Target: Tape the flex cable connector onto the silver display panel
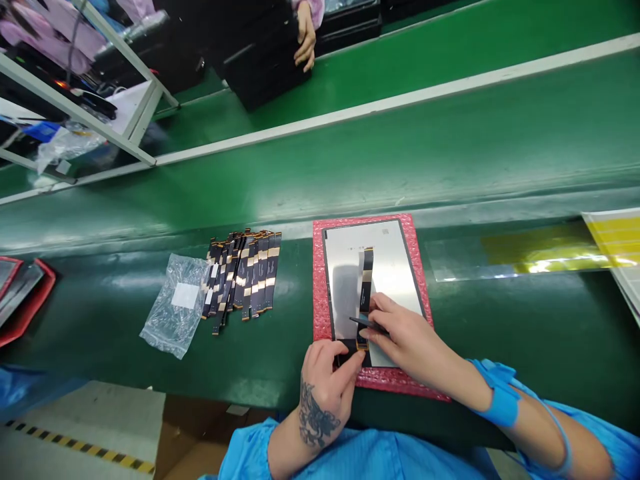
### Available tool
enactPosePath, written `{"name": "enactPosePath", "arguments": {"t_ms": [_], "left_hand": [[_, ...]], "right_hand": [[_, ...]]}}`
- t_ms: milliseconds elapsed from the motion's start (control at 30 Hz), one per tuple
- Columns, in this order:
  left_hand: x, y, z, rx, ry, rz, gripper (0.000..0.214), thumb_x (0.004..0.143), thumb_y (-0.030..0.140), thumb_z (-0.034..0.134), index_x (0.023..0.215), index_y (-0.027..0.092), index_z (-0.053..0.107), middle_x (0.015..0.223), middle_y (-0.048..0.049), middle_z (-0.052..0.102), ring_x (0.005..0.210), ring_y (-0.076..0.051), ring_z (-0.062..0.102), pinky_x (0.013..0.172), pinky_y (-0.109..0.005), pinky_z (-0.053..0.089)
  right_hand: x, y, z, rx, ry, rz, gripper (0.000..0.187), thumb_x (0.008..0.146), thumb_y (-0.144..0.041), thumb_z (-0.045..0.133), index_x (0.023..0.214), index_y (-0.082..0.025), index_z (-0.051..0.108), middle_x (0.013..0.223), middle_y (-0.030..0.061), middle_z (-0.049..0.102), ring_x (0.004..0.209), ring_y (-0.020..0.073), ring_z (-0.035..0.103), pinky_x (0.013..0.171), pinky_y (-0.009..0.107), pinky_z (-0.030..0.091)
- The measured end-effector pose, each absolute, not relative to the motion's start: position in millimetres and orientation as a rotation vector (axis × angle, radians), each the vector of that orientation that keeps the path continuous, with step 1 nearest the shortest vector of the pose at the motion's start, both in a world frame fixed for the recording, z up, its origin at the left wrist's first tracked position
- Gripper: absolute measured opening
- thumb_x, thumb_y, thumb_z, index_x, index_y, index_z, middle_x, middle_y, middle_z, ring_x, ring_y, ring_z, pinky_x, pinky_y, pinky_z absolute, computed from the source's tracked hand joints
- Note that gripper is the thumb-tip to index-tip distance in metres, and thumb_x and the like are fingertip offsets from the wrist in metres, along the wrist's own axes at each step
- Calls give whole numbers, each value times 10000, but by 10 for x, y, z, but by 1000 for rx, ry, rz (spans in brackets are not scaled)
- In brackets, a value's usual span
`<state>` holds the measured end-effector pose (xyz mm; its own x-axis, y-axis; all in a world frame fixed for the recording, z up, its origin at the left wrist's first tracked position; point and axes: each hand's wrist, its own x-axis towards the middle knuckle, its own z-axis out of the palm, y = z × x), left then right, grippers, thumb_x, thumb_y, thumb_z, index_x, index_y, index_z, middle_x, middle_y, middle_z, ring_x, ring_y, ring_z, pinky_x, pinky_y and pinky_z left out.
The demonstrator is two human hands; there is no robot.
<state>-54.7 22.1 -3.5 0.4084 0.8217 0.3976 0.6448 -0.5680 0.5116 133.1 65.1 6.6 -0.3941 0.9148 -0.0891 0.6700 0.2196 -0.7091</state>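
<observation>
A silver display panel lies on a pink bubble-wrap sheet at the near edge of the green bench. A black-and-gold flex cable runs lengthwise down the panel's middle. My right hand holds a thin dark tool across the cable's lower part. My left hand rests at the panel's near edge, its fingertips pressing on the lower end of the cable.
A fan of several similar flex cables lies left of the panel beside a clear plastic bag. A red tray sits far left, yellow sheets far right. Another person's hand rests on black trays across the conveyor.
</observation>
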Motion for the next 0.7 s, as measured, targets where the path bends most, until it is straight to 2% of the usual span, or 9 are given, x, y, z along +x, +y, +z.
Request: {"name": "enactPosePath", "arguments": {"t_ms": [267,700], "left_hand": [[-538,204,-34,2359,1320,898,249,872,109,509,1010,209,689,859,-59,608,804,-166,546,703,-282,494],[-562,165,-25,2506,1328,797,260,884,132,500,1060,200,679,900,-70,606,845,-177,541,734,-290,492]], "right_hand": [[1330,647,67,-1482,-2170,949,187,882,-140,499,699,-173,492,886,53,511,715,160,545,582,281,436],[1326,651,89,-1493,-2223,937,208,867,-87,589,688,-162,515,866,42,505,706,161,543,572,267,409]]}}
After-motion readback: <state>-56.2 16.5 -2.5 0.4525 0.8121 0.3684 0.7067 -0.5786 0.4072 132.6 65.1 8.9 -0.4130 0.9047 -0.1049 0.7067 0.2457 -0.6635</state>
